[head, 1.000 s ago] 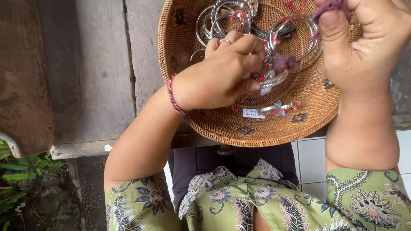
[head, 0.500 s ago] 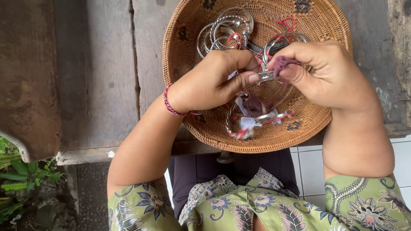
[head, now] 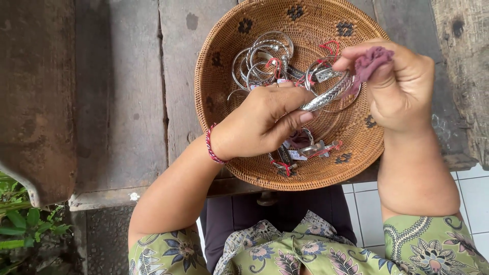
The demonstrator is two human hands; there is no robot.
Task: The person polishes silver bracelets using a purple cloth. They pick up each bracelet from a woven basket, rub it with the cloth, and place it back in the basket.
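While left hand pinches silver bangle, right hand grips purple cloth; bangle pile in basket

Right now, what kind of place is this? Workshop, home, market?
Probably an informal outdoor craft spot, a porch or yard rather than a workshop. The woven basket of silver bangles sits on weathered wooden planks, with green plants at ground level and white floor tiles underfoot.
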